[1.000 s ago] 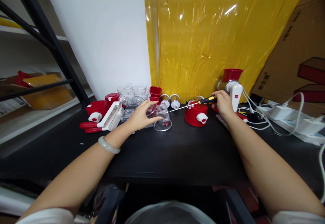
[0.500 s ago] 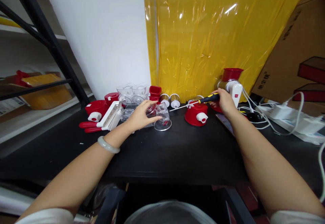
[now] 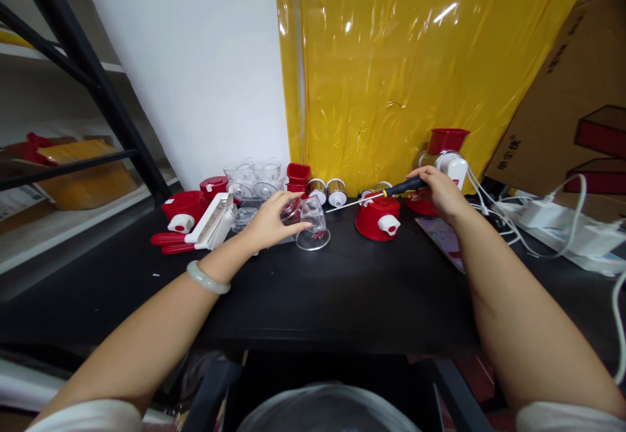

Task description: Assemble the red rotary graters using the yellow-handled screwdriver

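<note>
My left hand [image 3: 274, 220] is closed around a clear plastic part [image 3: 313, 214] with a round flange that rests at the tabletop. In my right hand [image 3: 437, 190] is a screwdriver [image 3: 403, 187] with a black and yellow handle, its fingers wrapped on the handle end. The long metal shaft points left, and its tip is at the clear part's right side; whether it touches a screw is too small to tell. Beneath the shaft stands a red base [image 3: 377, 218] with a white knob. Behind my right hand is a red and white grater-like machine [image 3: 448, 151].
At the left lie white arms with red handles [image 3: 210, 226] beside a red base [image 3: 184, 209]. Clear cups [image 3: 254, 174], red hoppers [image 3: 298, 176] and metal drums [image 3: 336, 192] line the back. A phone [image 3: 440, 239], cables and a power strip [image 3: 572, 239] are at the right.
My right hand has shifted slightly right and its fingers have turned and loosened around the screwdriver handle. My left hand and the clear part stay nearly in place.
</note>
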The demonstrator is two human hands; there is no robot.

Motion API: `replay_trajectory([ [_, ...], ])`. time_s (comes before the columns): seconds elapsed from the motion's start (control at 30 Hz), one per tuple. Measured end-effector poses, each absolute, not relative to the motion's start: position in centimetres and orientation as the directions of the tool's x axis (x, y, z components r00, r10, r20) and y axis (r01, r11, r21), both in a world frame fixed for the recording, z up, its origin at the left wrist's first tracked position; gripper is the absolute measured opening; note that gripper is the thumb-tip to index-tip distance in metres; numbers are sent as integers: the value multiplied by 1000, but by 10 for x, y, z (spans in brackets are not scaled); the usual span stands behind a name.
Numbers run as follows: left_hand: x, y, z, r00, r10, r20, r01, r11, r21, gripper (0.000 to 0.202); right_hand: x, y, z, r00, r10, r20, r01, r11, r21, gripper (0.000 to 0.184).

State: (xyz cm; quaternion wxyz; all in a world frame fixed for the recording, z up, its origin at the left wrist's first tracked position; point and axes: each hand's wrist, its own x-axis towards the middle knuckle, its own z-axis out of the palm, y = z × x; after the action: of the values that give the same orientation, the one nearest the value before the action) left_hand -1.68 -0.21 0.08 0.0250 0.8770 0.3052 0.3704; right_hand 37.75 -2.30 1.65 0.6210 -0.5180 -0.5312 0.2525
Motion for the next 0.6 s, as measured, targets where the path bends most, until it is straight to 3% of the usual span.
replay_trajectory([
  [0.37, -17, -1, 0, 539, 556, 632, 520, -810, 270, 60, 370, -31, 18, 259, 826, 500, 390, 384, -837, 33],
  [0.6, -17, -1, 0, 539, 553, 636, 520, -812, 265, 59, 372, -26, 19, 331, 827, 455, 286, 372, -883, 12],
])
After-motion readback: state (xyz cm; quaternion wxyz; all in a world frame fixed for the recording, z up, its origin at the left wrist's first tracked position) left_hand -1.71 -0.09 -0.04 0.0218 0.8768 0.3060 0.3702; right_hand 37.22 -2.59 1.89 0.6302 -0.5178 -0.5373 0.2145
